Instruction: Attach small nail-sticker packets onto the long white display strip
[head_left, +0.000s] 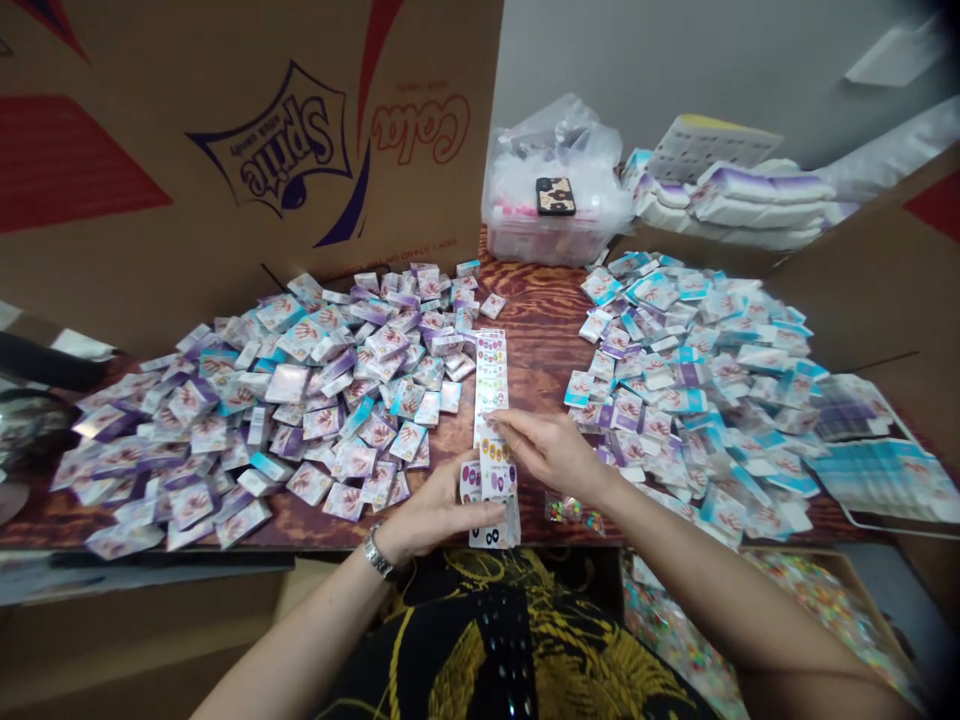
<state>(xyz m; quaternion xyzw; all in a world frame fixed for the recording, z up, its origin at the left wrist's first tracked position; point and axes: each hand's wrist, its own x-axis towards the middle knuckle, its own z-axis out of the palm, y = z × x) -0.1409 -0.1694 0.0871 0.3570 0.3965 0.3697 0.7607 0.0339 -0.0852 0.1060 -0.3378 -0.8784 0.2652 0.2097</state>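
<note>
The left hand (439,508) is closed around the folded near end of a printed strip (492,375), thumb laid across the top and fingers mostly hidden. The right hand (551,452) has its thumb and fingertips drawn together, pinching the strip farther up; the rest of it stretches away flat beyond both hands. Just below the right wrist lies a candy packet (574,513). Small boxes heap up beyond the left hand (330,390) and right of the right hand (690,370). Well past both sits a plastic tub (547,243).
</note>
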